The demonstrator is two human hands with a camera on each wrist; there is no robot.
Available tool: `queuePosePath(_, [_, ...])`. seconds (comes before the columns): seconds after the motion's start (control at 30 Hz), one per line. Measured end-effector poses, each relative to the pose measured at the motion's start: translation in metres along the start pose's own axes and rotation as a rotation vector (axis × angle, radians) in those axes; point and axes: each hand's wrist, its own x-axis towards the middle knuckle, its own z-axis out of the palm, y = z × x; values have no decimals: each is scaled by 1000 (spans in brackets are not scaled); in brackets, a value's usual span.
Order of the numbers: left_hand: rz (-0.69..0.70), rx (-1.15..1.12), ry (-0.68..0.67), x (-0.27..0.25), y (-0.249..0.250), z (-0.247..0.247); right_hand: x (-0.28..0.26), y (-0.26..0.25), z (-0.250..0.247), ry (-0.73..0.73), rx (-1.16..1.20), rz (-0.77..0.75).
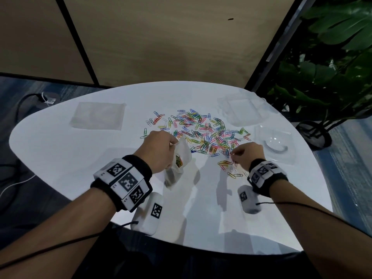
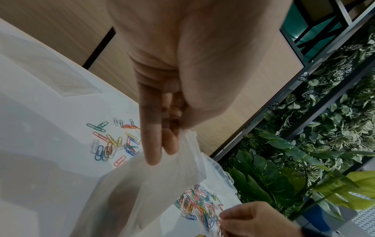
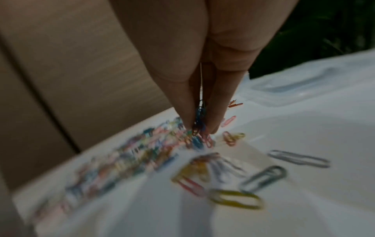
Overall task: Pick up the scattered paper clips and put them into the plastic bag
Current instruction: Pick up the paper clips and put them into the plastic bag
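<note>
- Now your left hand (image 1: pixel 159 152) pinches the plastic bag (image 1: pixel 178 160) by its rim.
- Your right hand (image 1: pixel 248 156) pinches paper clips (image 3: pixel 199 123) at the scattered pile (image 1: pixel 201 131) on the table (image 1: pixel 60 150).

A dense scatter of coloured paper clips (image 1: pixel 201 133) — red, blue, green, yellow, pink and white — is spread over the middle of the white table. A smaller group (image 1: pixel 228 165) is seen nearer the front edge. The small translucent plastic bag (image 1: pixel 178 158) is held upright at its mouth — a few clips can be made out inside it.
</note>
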Motion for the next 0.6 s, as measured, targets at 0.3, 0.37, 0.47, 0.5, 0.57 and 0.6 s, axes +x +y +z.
queuePosePath(0.3, [-2, -54, -2, -1, 2, 1, -37, -70, -35, -348, 1269, 114])
queuePosePath(0.37, [-6, -79, 0, 0, 1, 3, -52, -87, -29, -455, 1285, 101])
queuePosePath(0.47, [-11, -127, 2, 1, 0, 6, -65, -103, -7, -455, 1169, 69])
queuePosePath(0.5, [-13, -148, 1, 1, 0, 6, -68, -106, 0, -413, 1054, 11])
queuePosePath(0.57, [-17, -187, -3, 0, 2, 7, -70, -109, 10, -305, 734, -136])
queuePosePath(0.6, [-17, -204, -3, -1, 2, 8, -71, -110, 12, -259, 593, -202])
